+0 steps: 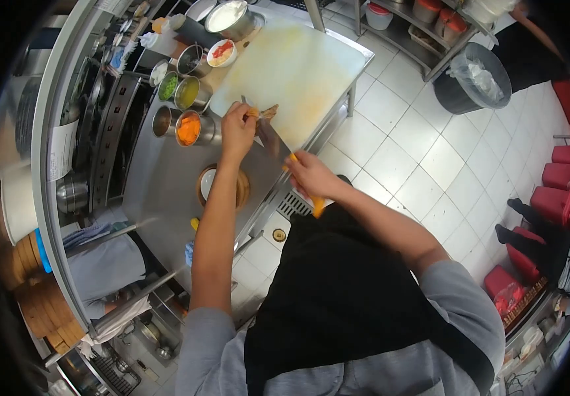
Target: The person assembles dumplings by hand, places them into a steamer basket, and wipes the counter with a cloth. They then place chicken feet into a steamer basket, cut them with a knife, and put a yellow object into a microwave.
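Gripping a yellow-handled knife (271, 140), the right hand (310, 174) angled its blade toward a small brown food piece (270, 112) on the white cutting board (298, 72), near its edge. The left hand (237, 130) bunched its fingers beside that piece; whether they pinched it could not be told. A metal cup (210, 132) of orange food (189, 129) stood on the bench (143, 175).

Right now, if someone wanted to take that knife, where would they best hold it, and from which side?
By the yellow-orange handle of the knife, I'd say, coming from the apron side: the blade points away toward the cutting board, the handle's end back toward the body. The right hand grips it there already.
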`<act>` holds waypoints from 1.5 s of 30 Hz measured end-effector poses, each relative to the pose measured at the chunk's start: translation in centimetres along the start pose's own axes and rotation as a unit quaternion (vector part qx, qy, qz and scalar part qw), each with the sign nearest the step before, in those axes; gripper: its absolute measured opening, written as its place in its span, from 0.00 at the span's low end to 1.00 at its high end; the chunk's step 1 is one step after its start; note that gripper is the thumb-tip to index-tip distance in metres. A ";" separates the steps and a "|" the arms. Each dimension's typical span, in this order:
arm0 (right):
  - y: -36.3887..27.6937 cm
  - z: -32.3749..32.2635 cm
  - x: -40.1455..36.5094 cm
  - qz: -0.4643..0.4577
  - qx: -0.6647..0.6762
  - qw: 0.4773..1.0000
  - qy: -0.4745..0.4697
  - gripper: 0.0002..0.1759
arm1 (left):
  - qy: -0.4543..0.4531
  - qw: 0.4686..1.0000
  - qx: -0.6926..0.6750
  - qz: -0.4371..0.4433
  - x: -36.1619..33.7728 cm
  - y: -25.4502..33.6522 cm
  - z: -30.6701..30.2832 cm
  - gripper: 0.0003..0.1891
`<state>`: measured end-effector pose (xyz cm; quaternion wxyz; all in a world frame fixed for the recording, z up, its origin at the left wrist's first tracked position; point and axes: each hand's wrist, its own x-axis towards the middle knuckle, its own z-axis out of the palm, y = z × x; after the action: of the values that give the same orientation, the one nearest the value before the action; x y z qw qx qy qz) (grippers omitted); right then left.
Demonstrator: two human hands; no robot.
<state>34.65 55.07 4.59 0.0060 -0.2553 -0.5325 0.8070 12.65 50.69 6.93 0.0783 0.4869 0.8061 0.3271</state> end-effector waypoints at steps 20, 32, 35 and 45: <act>-5.0 -9.0 8.5 -0.246 -0.486 0.822 0.168 0.15 | 0.117 0.910 -0.306 -0.254 -5.0 -3.6 -3.4 0.05; -3.8 -4.3 14.2 -0.382 -0.564 0.732 -0.014 0.40 | 0.126 0.906 -0.321 -0.244 -5.2 -4.8 0.1 0.09; -3.4 -2.7 15.3 -0.308 -0.612 0.727 -0.046 0.41 | 0.095 0.967 -0.143 -0.189 -5.1 -3.7 -0.3 0.12; -5.5 8.2 12.3 -0.303 -0.520 0.796 -0.068 0.23 | 0.171 0.977 0.011 -0.129 -13.0 -1.3 -12.5 0.24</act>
<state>19.08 53.91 6.81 0.0805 0.0097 -0.9210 0.3811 12.82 33.78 13.31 -0.0252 0.3167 0.8671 0.3836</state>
